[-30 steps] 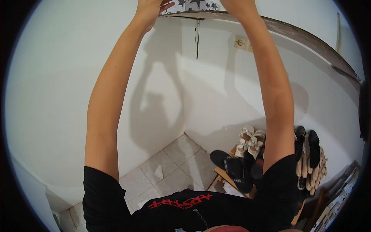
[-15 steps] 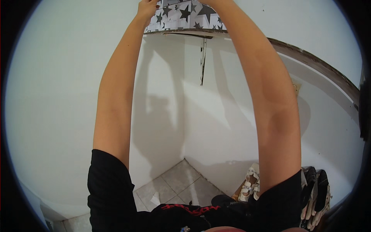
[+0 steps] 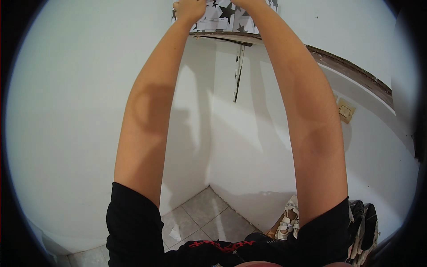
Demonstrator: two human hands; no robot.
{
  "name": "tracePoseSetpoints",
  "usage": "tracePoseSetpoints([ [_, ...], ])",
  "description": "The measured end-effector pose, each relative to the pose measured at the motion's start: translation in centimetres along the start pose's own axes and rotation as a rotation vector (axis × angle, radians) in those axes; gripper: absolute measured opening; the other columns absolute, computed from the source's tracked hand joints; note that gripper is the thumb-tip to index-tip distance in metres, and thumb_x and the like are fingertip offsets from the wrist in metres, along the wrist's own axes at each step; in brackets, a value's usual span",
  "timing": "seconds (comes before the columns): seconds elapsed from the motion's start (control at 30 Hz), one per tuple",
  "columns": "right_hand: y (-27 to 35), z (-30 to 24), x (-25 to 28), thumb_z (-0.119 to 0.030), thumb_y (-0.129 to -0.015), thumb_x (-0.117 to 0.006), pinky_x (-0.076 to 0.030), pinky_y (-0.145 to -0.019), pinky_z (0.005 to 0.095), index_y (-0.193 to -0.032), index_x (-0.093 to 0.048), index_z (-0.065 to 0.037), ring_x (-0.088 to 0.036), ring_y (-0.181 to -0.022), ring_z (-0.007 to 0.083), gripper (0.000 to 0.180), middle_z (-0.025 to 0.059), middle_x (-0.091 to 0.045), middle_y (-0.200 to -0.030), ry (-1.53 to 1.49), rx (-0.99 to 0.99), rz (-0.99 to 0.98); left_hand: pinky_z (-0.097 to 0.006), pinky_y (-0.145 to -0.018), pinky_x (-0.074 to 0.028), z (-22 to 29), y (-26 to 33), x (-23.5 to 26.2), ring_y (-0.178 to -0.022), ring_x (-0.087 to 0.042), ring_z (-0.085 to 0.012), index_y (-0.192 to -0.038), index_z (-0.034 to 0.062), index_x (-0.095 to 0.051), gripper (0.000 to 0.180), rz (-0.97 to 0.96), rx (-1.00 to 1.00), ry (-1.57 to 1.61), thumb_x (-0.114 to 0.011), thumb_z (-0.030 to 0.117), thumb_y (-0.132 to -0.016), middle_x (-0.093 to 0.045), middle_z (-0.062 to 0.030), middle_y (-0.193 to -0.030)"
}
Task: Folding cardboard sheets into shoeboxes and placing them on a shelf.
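Both my arms reach up to a white box with dark grey stars (image 3: 218,24) on a high shelf (image 3: 222,34). My left hand (image 3: 192,10) is at the box's front left, its fingers curled against it and partly hidden. At the upper edge of the picture, my right hand (image 3: 248,3) meets the box's upper right part; its fingers are mostly cut off. The top of the box is out of view.
The worn shelf edge (image 3: 351,64) runs on to the right, with a chipped bracket (image 3: 239,73) below. A switch (image 3: 344,111) is on the right wall. White sandals (image 3: 287,220) and other footwear (image 3: 362,231) stand at lower right. White scrap (image 3: 175,232) lies on the tiles.
My left hand has shifted right across the box front, away from its left side. The right hand stays at nearly the same place. The view has shifted slightly, showing more of the switch.
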State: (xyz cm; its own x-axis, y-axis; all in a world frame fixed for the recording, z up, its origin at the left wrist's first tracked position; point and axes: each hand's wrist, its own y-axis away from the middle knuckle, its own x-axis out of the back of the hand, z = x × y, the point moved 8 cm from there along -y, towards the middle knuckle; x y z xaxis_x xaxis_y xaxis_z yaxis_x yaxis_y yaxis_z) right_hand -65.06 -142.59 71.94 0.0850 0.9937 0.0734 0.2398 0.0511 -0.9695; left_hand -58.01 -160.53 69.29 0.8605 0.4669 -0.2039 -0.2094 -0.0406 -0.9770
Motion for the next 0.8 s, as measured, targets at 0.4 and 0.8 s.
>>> tracePoseSetpoints([
  [0.4, 0.3, 4.5, 1.3, -0.026, -0.08, -0.056, -0.041, -0.094, 0.0445, -0.127, -0.032, 0.005, -0.046, -0.113, 0.044, 0.061, 0.0355, -0.041, -0.122, 0.208, -0.098, -0.151, -0.055, -0.102, -0.021, 5.9, 3.9, 2.3, -0.131, -0.023, -0.0407, -0.14, 0.0163, -0.031, 0.086, -0.73, 0.066, 0.26, -0.039, 0.073, -0.076, -0.029, -0.0076, -0.145],
  [0.8, 13.8, -4.7, 19.0, -0.027, -0.077, -0.064, -0.025, -0.096, 0.0638, -0.116, -0.055, -0.02, -0.031, -0.123, 0.0365, 0.041, 0.0149, -0.035, -0.133, 0.672, 0.339, -0.302, -0.041, -0.091, -0.041, 18.0, 6.0, 16.7, -0.109, -0.051, -0.0303, -0.123, 0.0139, -0.052, 0.06, -1.073, -0.143, 0.739, -0.061, 0.048, -0.075, -0.053, -0.0152, -0.119],
])
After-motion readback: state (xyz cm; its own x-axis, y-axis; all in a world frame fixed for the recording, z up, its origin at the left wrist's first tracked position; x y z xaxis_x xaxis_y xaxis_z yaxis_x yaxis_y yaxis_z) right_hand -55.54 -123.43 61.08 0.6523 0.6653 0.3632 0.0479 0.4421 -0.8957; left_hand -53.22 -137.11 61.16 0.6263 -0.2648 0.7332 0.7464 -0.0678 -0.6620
